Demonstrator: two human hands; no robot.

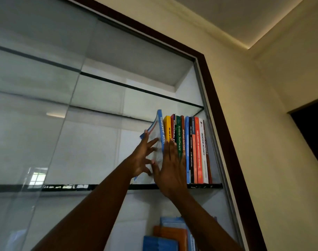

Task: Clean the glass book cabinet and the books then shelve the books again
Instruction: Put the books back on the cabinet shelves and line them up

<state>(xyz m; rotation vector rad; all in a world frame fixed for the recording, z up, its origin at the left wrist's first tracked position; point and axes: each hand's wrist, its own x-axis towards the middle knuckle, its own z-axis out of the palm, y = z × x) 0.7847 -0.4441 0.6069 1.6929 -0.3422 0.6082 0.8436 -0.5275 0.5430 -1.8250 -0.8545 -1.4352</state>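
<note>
Both your arms reach up from the bottom of the frame. Your right hand [170, 169] lies flat, fingers straight and together, against the spines of the upright books [190, 149] at centre. Your left hand [142, 156], fingers spread, presses the cover of the blue Management Accounting book [160, 124], leftmost in the row. They stand on the glass shelf [205, 186], against the cabinet's dark frame [225, 134].
</note>
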